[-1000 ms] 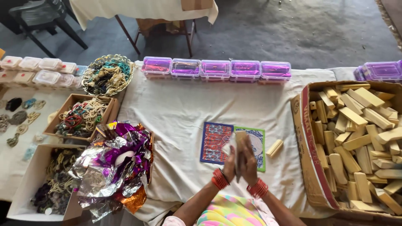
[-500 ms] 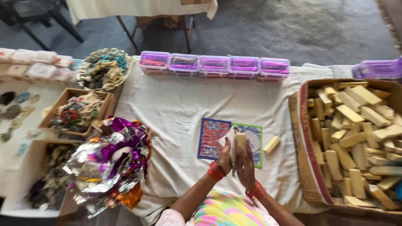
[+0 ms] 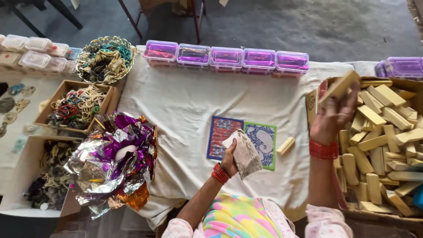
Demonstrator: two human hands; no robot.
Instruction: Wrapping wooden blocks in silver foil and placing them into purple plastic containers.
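Head view, my left hand: fingers closed around a small grey cloth pouch, held over two patterned cards on the white cloth.
Head view, my right hand: gripping one wooden block, raised above the cardboard box.
Cardboard box: heaped with loose pale wooden blocks.
Purple lidded boxes: five in a row along the far edge.
Left trays: tangled cords and beads.
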